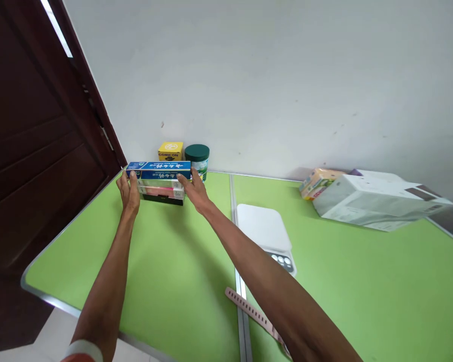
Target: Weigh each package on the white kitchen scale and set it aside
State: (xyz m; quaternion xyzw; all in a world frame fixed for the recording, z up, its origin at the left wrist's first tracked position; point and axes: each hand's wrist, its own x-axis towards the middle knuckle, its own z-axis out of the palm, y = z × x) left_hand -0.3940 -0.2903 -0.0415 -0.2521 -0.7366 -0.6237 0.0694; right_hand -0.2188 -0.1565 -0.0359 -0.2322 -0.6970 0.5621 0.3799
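Observation:
A long blue toothpaste box (158,169) lies level on top of a small stack at the far left of the green table. Beneath it show a clear-sided box with pink inside (160,191) and a black box (162,199). My left hand (129,191) grips the toothpaste box at its left end, fingers curled against the side. At the other end, my right hand (194,188) holds it with the thumb on the near face. Whether the box rests fully on the stack, I cannot tell. Behind stand a yellow box (170,150) and a green-lidded tub (197,157).
A white kitchen scale (264,227) sits right of the table seam (233,201). A pink watch strap (251,310) lies partly under my right forearm. Further right are a white carton (373,201) and a small orange packet (317,182) by the wall.

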